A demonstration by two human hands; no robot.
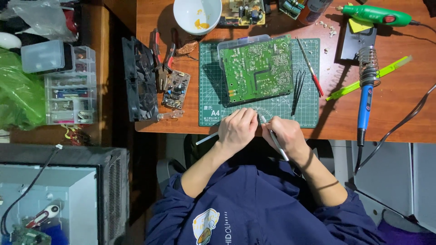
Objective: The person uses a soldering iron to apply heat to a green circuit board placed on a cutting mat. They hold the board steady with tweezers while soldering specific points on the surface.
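hands joined over a slim tool at the near edge of the mat

a wooden table (390,109) is spread with electronics gear. a green cutting mat (272,111) is laid at its middle, probably to shield the wood. a large green circuit board (258,68) is propped solder side up on a clear plastic box (236,44) at the far part of the mat, so its joints are exposed. to the right, a blue soldering iron (364,106) is parked by its coil stand (369,61), tip kept off the table. black tweezers (297,88) are left within reach beside the board.

at the mat's near edge the left hand (237,130) and right hand (286,136) are brought together, fingertips meeting. a slim silver pen-like tool (275,141) is clasped in the right hand, slanted back toward the body. a thin white stick (206,139) pokes out left from under the left hand; what is pinched between the fingers cannot be told.
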